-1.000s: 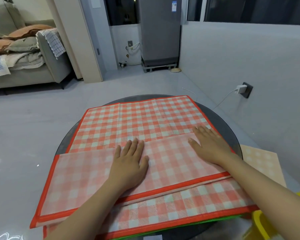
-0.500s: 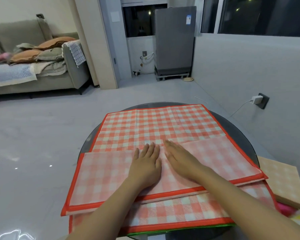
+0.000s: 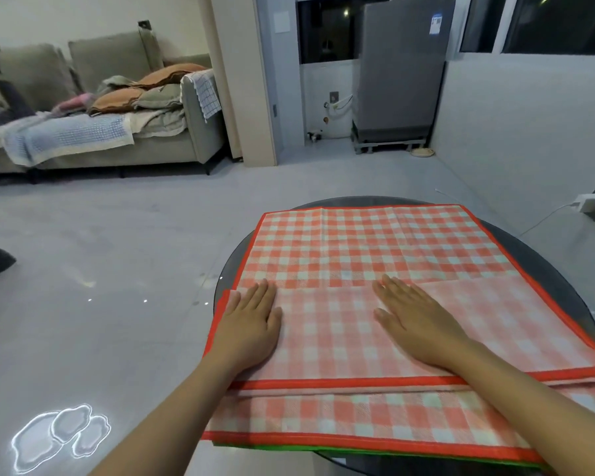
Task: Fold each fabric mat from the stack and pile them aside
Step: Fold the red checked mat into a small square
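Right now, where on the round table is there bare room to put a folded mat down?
Very little. The checked mat covers most of the table; both hands lie flat on its folded flap. Only dark rim slivers show: left of the mat, behind its far edge, and a wider crescent on the right.

One head-worn wide-angle view looks forward and down from close above the desk [image 3: 564,255]. The mat [image 3: 375,249] and both forearms fill the lower right; the floor, a sofa [image 3: 117,108] and the far wall lie beyond.

Sofa [image 3: 117,146], fridge [image 3: 397,70], wall charger [image 3: 589,202].
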The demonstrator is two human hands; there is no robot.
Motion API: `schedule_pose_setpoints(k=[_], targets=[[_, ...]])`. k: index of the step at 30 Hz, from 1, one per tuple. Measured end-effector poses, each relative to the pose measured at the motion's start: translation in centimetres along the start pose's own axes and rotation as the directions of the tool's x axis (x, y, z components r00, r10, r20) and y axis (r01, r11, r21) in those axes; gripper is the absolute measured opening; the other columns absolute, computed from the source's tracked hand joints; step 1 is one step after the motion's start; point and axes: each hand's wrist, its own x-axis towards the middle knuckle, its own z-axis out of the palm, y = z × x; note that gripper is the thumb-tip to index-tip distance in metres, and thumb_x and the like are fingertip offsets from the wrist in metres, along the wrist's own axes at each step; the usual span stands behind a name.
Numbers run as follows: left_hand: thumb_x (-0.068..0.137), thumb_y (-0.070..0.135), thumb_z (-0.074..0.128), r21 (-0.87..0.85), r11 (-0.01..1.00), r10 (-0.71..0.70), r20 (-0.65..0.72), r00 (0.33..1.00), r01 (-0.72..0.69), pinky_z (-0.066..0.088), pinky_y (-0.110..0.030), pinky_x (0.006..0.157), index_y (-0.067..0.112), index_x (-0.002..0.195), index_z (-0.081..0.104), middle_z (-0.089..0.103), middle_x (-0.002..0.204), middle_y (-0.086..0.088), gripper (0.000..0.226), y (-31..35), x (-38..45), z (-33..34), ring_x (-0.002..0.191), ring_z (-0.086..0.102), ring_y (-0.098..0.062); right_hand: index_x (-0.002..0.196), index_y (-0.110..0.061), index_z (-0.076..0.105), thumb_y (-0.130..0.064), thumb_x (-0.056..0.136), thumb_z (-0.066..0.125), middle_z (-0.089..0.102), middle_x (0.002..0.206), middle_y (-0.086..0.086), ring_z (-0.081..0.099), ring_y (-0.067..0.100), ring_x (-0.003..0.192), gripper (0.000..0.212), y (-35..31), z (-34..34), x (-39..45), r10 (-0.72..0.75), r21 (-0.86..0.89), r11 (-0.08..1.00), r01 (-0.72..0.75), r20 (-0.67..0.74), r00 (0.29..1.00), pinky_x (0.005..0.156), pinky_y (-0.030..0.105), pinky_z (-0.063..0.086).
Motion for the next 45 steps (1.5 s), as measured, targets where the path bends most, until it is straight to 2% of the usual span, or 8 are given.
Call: schedule_pose_setpoints(k=[5,9,13,20,24,29,39,45], targets=[[0.100,0.047,0.013,0.006,1.000,-0.018,0.073,0.997,0.018,-0.006,-0.037,0.119,0.023,0.152,0.002,-0.002,0.160,0.004,0.058,-0.7,0.4,-0.5,0.147,-0.003,-0.012,0.149,-0.027,-0.006,-0.048,0.099,0.010,-0.010,0.157,-0.005,-0.011,0.008,0.144,0.057,-0.3,-0.1,0.0,0.003,0.020,1.000,-0.003,0.015,1.000,0.116,0.027,-0.009],[0.098,0.048,0.031,0.058,0.998,-0.021,-0.012,1.000,0.022,-0.004,-0.052,0.116,0.028,0.143,0.034,0.037,0.146,0.003,0.049,-1.4,1.1,-2.2,0.140,0.024,-0.018,0.150,-0.022,0.007,-0.034,0.102,0.022,0.002,0.158,-0.003,-0.001,0.009,0.145,0.052,-1.9,-0.5,0.3,-0.046,0.120,0.992,0.048,-0.021,0.999,0.114,0.025,-0.004],[0.087,0.061,0.048,0.049,0.995,-0.085,-0.019,0.996,0.086,-0.005,-0.054,0.114,0.032,0.132,0.047,0.044,0.136,0.000,0.054,-2.1,1.8,-3.4,0.134,0.032,-0.021,0.146,-0.028,0.025,-0.039,0.097,0.041,0.026,0.152,-0.012,0.019,0.007,0.139,0.053,-5.0,-0.9,0.2,-0.148,0.284,0.945,0.161,-0.067,0.987,0.113,0.025,0.014],[0.069,0.055,0.073,-0.195,0.959,-0.228,-0.106,0.968,0.204,0.041,-0.033,0.082,0.023,0.097,0.057,0.059,0.098,0.004,0.046,-3.2,2.1,-4.5,0.092,0.054,-0.018,0.145,-0.039,0.022,-0.068,0.081,0.047,0.018,0.151,-0.013,0.011,0.011,0.137,0.075,-6.6,-0.5,0.4,-0.191,0.172,0.969,0.178,0.058,0.980,0.113,0.034,0.010],[0.071,0.031,0.080,-0.536,0.794,-0.359,-0.029,0.933,0.288,0.044,-0.027,0.066,0.018,0.099,0.055,0.056,0.088,0.003,0.040,-4.3,1.6,-4.8,0.082,0.054,-0.018,0.146,-0.039,0.017,-0.072,0.074,0.052,0.012,0.152,-0.011,0.007,0.012,0.139,0.086,-6.9,-1.2,0.3,-0.200,0.186,0.967,0.175,0.127,0.971,0.114,0.036,0.008],[0.069,0.014,0.083,-0.880,0.374,-0.432,0.114,0.895,0.293,0.055,-0.029,0.062,0.009,0.106,0.061,0.068,0.091,-0.008,0.044,-4.5,1.1,-6.6,0.076,0.066,-0.021,0.147,-0.040,0.013,-0.069,0.073,0.057,0.006,0.153,-0.014,0.004,0.014,0.140,0.091,-7.2,-1.7,0.0,-0.182,0.192,0.970,0.146,0.188,0.965,0.115,0.038,0.009],[0.082,0.027,0.071,-0.962,-0.037,-0.269,0.270,0.924,0.270,0.055,-0.027,0.057,0.004,0.090,0.065,0.066,0.071,-0.011,0.025,0.6,1.1,-11.6,0.058,0.062,-0.020,0.146,-0.039,0.015,-0.064,0.073,0.063,0.012,0.154,-0.014,0.006,0.011,0.141,0.091,-6.4,-2.1,-1.0,-0.177,0.326,0.937,0.128,0.125,0.976,0.116,0.037,0.011],[0.090,0.019,0.062,-0.964,-0.178,-0.126,0.222,0.967,0.198,0.041,-0.014,0.037,0.010,0.071,0.051,0.051,0.039,0.005,0.024,6.5,2.4,-11.9,0.031,0.049,-0.005,0.133,-0.042,0.041,-0.053,0.080,0.061,0.041,0.129,-0.019,0.046,-0.006,0.105,0.058,-2.9,-3.4,-2.7,-0.002,0.674,0.738,0.021,-0.029,1.000,0.088,0.011,0.037]])
